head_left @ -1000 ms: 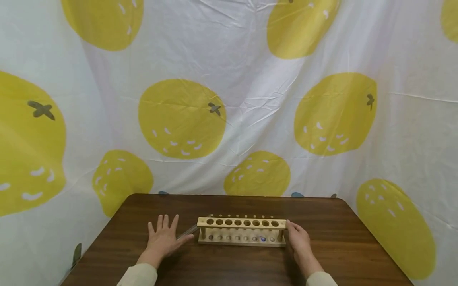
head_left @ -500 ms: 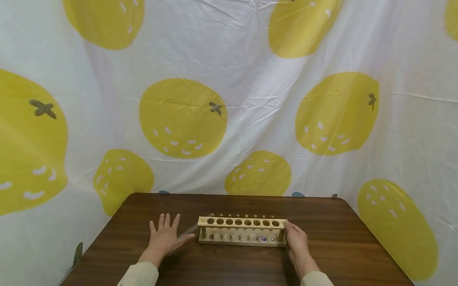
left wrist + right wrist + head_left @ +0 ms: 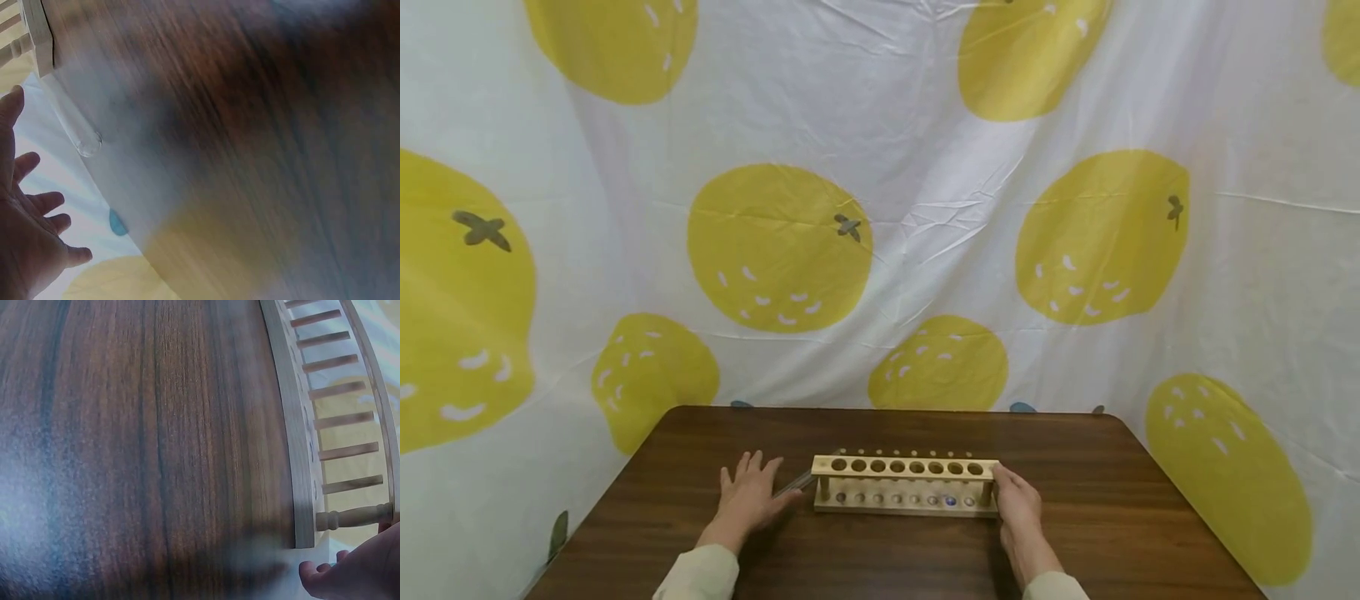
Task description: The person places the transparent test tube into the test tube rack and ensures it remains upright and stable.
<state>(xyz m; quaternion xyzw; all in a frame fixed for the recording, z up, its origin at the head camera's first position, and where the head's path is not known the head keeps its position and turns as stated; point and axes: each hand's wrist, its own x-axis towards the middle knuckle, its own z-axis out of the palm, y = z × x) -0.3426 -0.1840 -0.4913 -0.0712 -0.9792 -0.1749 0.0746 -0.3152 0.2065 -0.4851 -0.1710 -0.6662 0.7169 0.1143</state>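
A wooden test tube rack (image 3: 907, 467) stands on the table, with a row of round holes in its top rail and a row of pegs behind. My right hand (image 3: 1019, 508) holds the rack's right end at the top rail; in the right wrist view part of this hand (image 3: 359, 565) shows below the rack's end post. My left hand (image 3: 747, 500) is left of the rack, fingers spread and thumb pointing toward it. Between them lies a clear glass test tube (image 3: 795, 482), its far part behind the rack. The left wrist view shows the tube's rounded end (image 3: 89, 145) beyond the left hand's fingers.
The dark wood-grain table (image 3: 880, 558) has rounded far corners. A white cloth (image 3: 925, 250) printed with yellow lemons hangs behind and beside it. One hollow in the rack's base shows a blue spot (image 3: 951, 502).
My left hand has shifted slightly right and turned, its fingers less straight than before. My right hand has slid a little along the rack's end; the rack itself stays about where it was.
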